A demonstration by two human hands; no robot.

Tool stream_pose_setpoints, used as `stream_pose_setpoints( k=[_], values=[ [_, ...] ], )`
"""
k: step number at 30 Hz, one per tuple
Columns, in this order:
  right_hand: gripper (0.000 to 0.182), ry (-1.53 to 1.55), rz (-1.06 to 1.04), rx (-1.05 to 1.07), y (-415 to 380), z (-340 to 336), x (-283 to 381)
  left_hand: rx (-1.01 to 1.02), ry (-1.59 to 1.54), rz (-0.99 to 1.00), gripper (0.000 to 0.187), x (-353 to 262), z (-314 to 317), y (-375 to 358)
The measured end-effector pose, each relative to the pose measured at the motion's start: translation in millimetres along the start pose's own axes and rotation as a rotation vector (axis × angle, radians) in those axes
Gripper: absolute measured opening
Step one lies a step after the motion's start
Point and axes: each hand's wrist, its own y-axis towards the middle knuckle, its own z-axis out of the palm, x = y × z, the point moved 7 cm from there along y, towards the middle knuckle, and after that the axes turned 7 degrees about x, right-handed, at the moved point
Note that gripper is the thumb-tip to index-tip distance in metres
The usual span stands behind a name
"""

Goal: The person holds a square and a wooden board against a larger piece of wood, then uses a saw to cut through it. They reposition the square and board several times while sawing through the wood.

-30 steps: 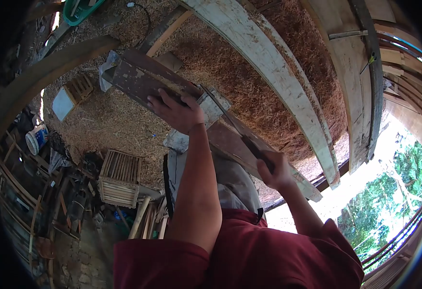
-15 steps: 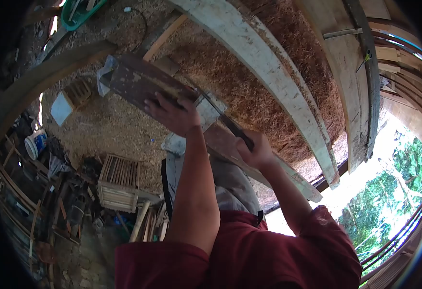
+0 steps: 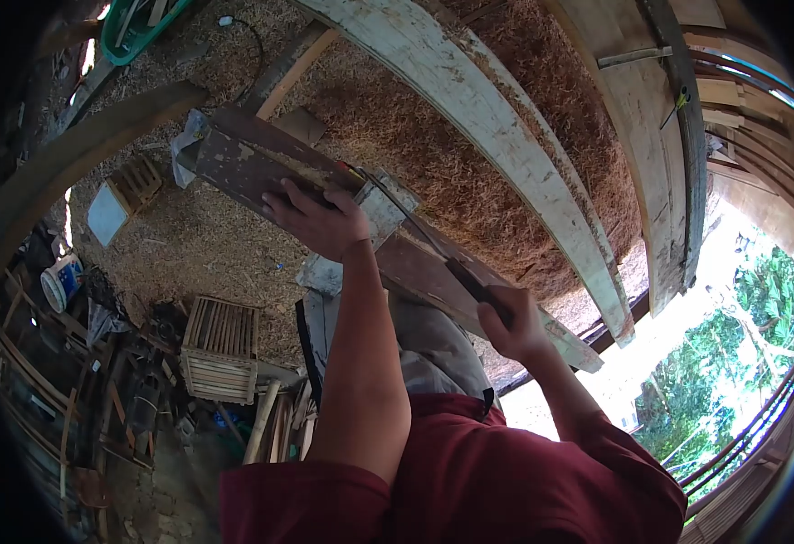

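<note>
My left hand (image 3: pixel 320 218) lies flat with fingers spread on a worn brown board (image 3: pixel 252 163), left of centre. A tool with a dark handle (image 3: pixel 480 292) is gripped in my right hand (image 3: pixel 512 322). Its long thin blade (image 3: pixel 415 221) reaches up-left past the board's edge, its far end near a small red and yellow item (image 3: pixel 350 170). Beneath the blade is a pale whitish block (image 3: pixel 386 210). A second brown plank (image 3: pixel 433 276) slants down-right under the tool.
Long curved pale timbers (image 3: pixel 496 136) arch across the upper right. A slatted wooden crate (image 3: pixel 221 349) stands lower left, with a white bucket (image 3: pixel 61 279) farther left. A green basin (image 3: pixel 143 32) is at the top left. Shavings cover the floor.
My right hand has moved down and right, drawing the tool back with it. My left hand stays on the board. The whole view has shifted slightly.
</note>
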Motion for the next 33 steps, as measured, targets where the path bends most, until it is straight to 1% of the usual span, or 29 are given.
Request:
stream_pose_setpoints(
  k=[1,4,7,10,11,14,17,20,23,26,27,29,32,33],
  values=[
    [0.023,0.007,0.001,0.007,-0.9,-0.7,2.5,0.009,-0.004,-0.007,0.073,0.9,-0.2,-2.3],
    [0.023,-0.082,-0.250,-0.219,53.3,15.6,17.9,0.019,-0.018,-0.015,0.073,-1.0,-1.2,-3.5],
    [0.023,-0.026,-0.162,-0.317,60.8,12.2,27.1,0.012,-0.021,-0.024,0.072,-6.0,-2.6,5.5],
    [0.025,-0.025,-0.004,-0.045,5.0,4.4,16.4,0.022,-0.003,-0.022,0.072,-1.5,-2.4,-1.7],
    [0.026,-0.009,0.002,-0.020,-1.6,0.3,20.3,0.009,-0.004,-0.008,0.072,-0.5,-2.4,-2.8],
    [0.026,-0.081,-0.111,-0.203,43.6,9.7,39.8,-0.020,-0.021,0.001,0.072,-4.0,-2.2,2.8],
    [0.027,-0.126,0.018,-0.162,69.2,13.9,38.9,-0.020,-0.025,-0.014,0.072,-4.3,-4.9,2.2],
    [0.029,-0.072,0.090,-0.036,20.5,3.5,25.2,-0.030,-0.017,0.003,0.071,-1.5,-4.3,-3.5],
    [0.026,-0.110,-0.081,-0.107,36.0,7.4,46.2,-0.070,-0.029,0.021,0.071,-3.6,-4.9,2.1],
    [0.026,-0.071,0.005,-0.187,75.4,21.0,40.5,-0.066,-0.032,0.011,0.073,0.9,-6.1,-6.2],
    [0.026,-0.084,-0.040,-0.186,71.0,15.8,43.6,-0.077,-0.038,0.005,0.074,-0.5,-4.1,-0.4],
    [0.026,-0.100,-0.082,-0.174,27.9,6.4,44.3,-0.062,-0.039,-0.003,0.073,2.9,-4.9,-4.8],
    [0.029,-0.063,0.071,-0.080,12.6,4.2,38.4,-0.043,-0.025,-0.011,0.071,-0.2,-3.2,-2.5],
    [0.029,-0.066,0.007,-0.123,31.2,9.4,37.8,-0.034,-0.015,-0.012,0.071,-1.6,-3.0,-1.6]
  ],
)
